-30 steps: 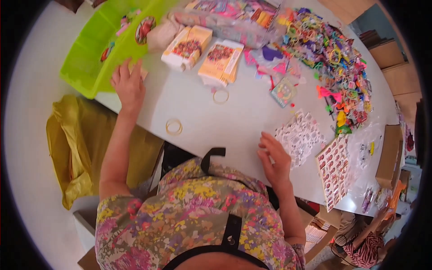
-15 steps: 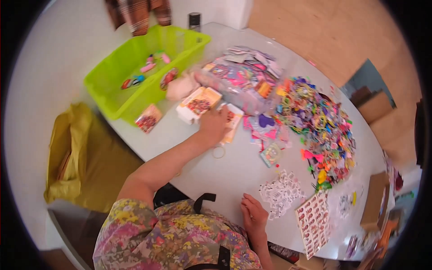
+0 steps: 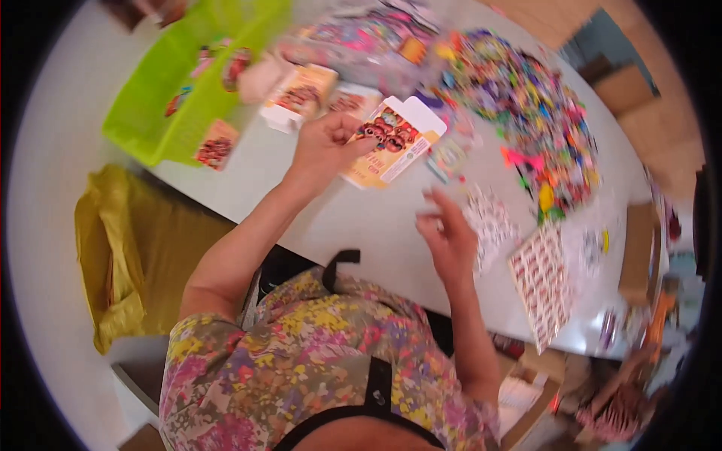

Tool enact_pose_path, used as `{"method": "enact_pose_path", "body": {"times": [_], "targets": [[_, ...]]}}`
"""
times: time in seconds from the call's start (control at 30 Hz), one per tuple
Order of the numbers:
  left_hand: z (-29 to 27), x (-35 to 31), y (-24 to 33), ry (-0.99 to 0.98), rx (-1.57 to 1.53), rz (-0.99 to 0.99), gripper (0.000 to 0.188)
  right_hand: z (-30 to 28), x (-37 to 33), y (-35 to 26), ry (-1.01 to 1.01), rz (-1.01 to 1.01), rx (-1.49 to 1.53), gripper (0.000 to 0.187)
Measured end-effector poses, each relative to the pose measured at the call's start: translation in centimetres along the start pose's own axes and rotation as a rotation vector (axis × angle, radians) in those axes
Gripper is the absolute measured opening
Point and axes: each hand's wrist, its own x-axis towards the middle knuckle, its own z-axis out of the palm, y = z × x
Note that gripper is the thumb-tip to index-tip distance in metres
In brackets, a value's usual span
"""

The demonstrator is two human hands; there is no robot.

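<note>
My left hand holds a small flat cardboard box, white and orange with a red picture on it, lifted a little above the white table. My right hand hovers just below and right of the box, fingers apart, holding nothing that I can see. A patterned sheet lies right beside the right hand. The picture is blurred by motion.
A lime green basket with small packets stands at the back left, with more small boxes beside it. A heap of colourful small items covers the back right. Printed sheets lie at the right edge. A yellow bag sits left.
My left hand has picked one box up from the row and brought it nearer. My right hand has risen from the table edge toward the box.
</note>
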Motion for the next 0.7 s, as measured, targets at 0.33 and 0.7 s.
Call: {"method": "enact_pose_path", "body": {"times": [0.33, 0.7], "targets": [[5.7, -5.8, -3.8, -0.732, -0.702, -0.730, 0.072, -1.9, -0.2, 1.7, -0.096, 0.206, 0.345, 0.024], [9.1, -8.3, -4.6, -0.375, -0.091, -0.589, 0.027, -2.0, -5.4, 2.8, 0.181, 0.251, 0.239, 0.018]]}}
